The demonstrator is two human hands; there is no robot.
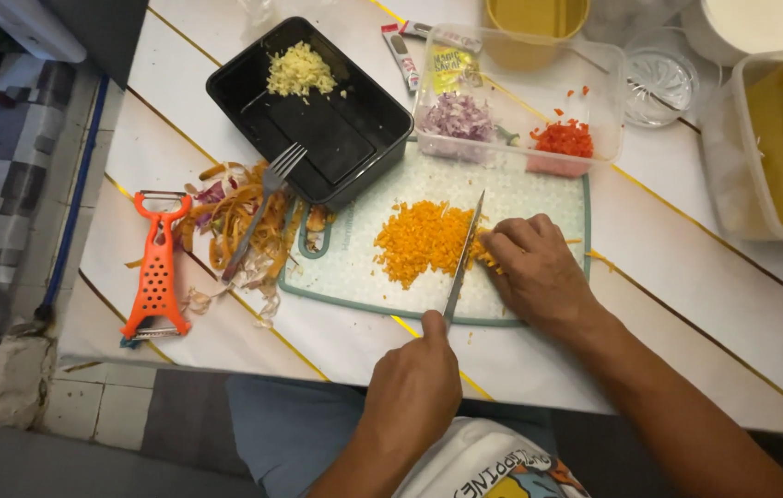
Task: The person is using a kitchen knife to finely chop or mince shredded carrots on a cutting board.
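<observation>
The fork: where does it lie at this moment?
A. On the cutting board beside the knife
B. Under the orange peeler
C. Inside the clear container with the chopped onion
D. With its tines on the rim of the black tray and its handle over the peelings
D: the fork rests its tines on the rim of the black tray, and its handle runs down over the peelings.

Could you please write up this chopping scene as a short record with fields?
Left hand: left hand grips the handle of a knife, blade down on the board
Right hand: right hand rests flat on the cutting board, fingers by the blade
On the board: pile of diced orange vegetable
Black tray: minced pale bits in one corner; a fork leans on its edge
Clear tub: chopped purple onion and chopped red pieces
Left of board: peelings and an orange peeler
</observation>
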